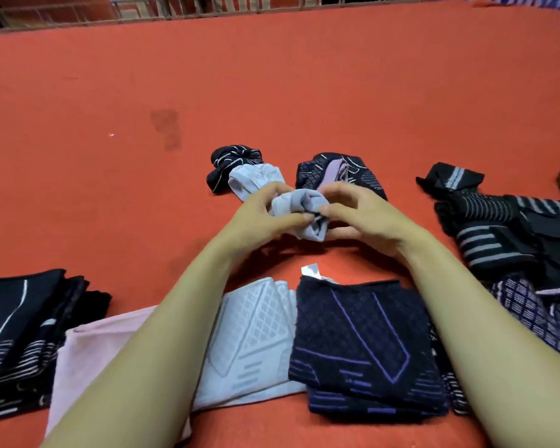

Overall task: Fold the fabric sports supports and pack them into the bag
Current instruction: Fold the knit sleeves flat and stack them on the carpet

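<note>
Both hands work one piece: the pale grey-blue knit fabric support (299, 210), rolled into a tight bundle and held just above the red cloth-covered bench (272, 92). Left hand (265, 215) has thumb and fingers curled round the bundle's left end; right hand (353, 215) pinches the right end, fingers bent, a dark edge showing at the pinch. Both grips are closed on the same bundle, neither loose.

Step in hand, as I judge it: finishing the roll or tuck of this support so it stays compact. To do it well: keep the left grip firm as the anchor, let the right fingers turn the outer cuff over the roll, pull the fabric evenly so no tail sticks out, then set it down before letting go. Stretchy knit will likely spring open if released half tucked.

Just beyond the grip lie bundles already done: a black bundle with white stripes (235, 161), a pale grey rolled bundle (256, 181) touching it, and a dark navy bundle with a lilac inner fold (338, 171). Below the grip, nearer the person: a flat pale grey patterned sleeve (256, 337), a flat navy sleeve with purple lines (359, 337) beside it, a pink fabric piece (88, 354) further left. Left of the grip, a stack of black supports with white lines (20, 321); right of it, a loose heap of black and grey striped supports (511, 231).

No bag in view, so packing is not started, or I cannot tell where it goes.
</note>
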The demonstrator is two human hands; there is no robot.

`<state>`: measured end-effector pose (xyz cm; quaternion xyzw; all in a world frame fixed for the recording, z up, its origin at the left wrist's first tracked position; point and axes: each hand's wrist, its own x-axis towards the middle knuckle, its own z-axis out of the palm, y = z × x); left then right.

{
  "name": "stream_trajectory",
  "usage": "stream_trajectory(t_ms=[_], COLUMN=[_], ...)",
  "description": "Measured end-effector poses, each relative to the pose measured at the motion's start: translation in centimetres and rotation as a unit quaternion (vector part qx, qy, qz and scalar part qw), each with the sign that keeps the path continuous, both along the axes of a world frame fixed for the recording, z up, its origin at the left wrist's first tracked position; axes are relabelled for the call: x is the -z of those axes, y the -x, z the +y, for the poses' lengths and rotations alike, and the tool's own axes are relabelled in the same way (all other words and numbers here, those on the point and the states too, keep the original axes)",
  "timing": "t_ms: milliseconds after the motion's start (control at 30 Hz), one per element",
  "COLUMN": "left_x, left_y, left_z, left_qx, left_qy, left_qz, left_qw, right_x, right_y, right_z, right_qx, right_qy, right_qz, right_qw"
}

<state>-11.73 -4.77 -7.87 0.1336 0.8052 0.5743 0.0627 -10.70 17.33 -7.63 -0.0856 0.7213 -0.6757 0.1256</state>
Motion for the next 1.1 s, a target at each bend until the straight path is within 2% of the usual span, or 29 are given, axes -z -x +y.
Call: stream_trajectory(t_ms=[100, 200, 333, 467, 600, 733, 800, 900, 967, 1033, 1100], left_x=[-0.4, -0.8, -0.3, -0.4, -0.7, -0.9, -0.8, -0.9, -1.1, -1.2, -1.2], left_y=[0.0, 0.0, 0.3, 0.5, 0.4, 0.3, 0.4, 0.6, 0.7, 0.9, 1.0], left_z=[-0.3, -0.7, -0.9, -1.3, -1.6, -1.4, -1.4, -1.4, -1.3, -1.2, -1.1], left_qx=[0.07, 0.109, 0.069, 0.003, -0.039, -0.075, -0.093, -0.139, -0.164, -0.178, -0.192], left_qy=[-0.052, -0.167, -0.15, -0.189, -0.198, -0.208, -0.216, -0.228, -0.24, -0.256, -0.237], left_qz=[-0.052, -0.134, -0.103, -0.088, -0.082, -0.073, -0.064, -0.084, -0.102, -0.102, -0.095], left_qw=[0.995, 0.971, 0.981, 0.978, 0.976, 0.973, 0.97, 0.96, 0.951, 0.945, 0.948], right_x=[0.2, 0.5, 0.4, 0.8, 0.3, -0.3, -0.4, -0.5, -0.9, -1.2, -1.4], right_y=[0.1, 0.4, 0.0, 0.6, 0.8, 0.5, 0.4, 0.1, -0.1, -0.2, -0.4], right_z=[0.3, 0.3, 0.3, 1.0, 0.9, 0.8, 1.0, 0.8, 0.9, 1.4, 1.8], right_qx=[-0.003, 0.073, 0.167, 0.237, 0.236, 0.181, 0.126, 0.083, 0.047, -0.003, 0.007], right_qy=[-0.074, -0.181, -0.204, -0.214, -0.024, 0.14, 0.172, 0.167, 0.224, 0.351, 0.44], right_qz=[0.051, 0.151, 0.166, 0.153, 0.053, -0.047, -0.075, -0.102, -0.161, -0.232, -0.252], right_qw=[0.996, 0.969, 0.95, 0.935, 0.97, 0.972, 0.974, 0.977, 0.96, 0.907, 0.862])
